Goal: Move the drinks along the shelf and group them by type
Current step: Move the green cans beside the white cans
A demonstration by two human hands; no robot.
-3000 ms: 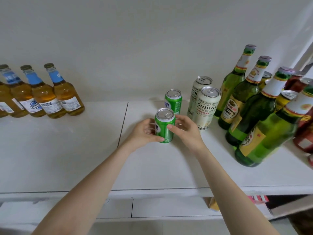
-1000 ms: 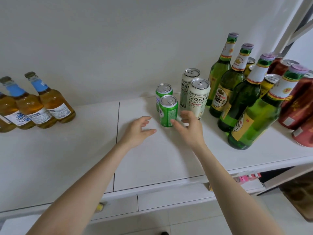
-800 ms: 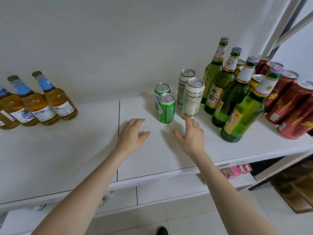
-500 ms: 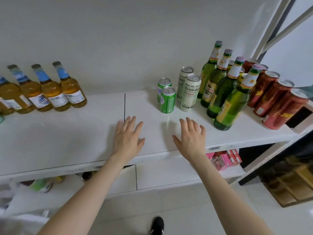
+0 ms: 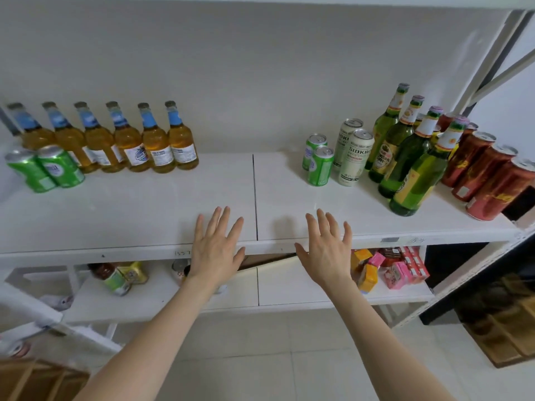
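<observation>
**Drinks shelf: stock and handling notes**

- Shelf (image 5: 130, 215): white, drinks at both ends, bare in the middle.
- Amber bottles (image 5: 156, 146): six in a row, far left, blue neck labels.
- Left green cans (image 5: 59, 167): two, just in front of the amber bottles.
- Right green cans (image 5: 320, 166): two, one behind the other, right of centre, well apart from the left pair. This type looks still split.
- Pale tall cans (image 5: 356, 157): two, just right of those green cans.
- Green bottles (image 5: 417, 172): four, running far to near.
- Red cans (image 5: 477, 169): far right end.
- Left hand (image 5: 215, 250), right hand (image 5: 325, 250): flat, fingers spread, holding nothing, over the near shelf edge.

Handling (judged):
- Cans are stiff, smooth and probably moderately heavy if full. Wrap the fingers round the middle of the wall.
- Glass bottles are heavier, breakable and likely to tip. Take them low round the body, not by the neck.
</observation>
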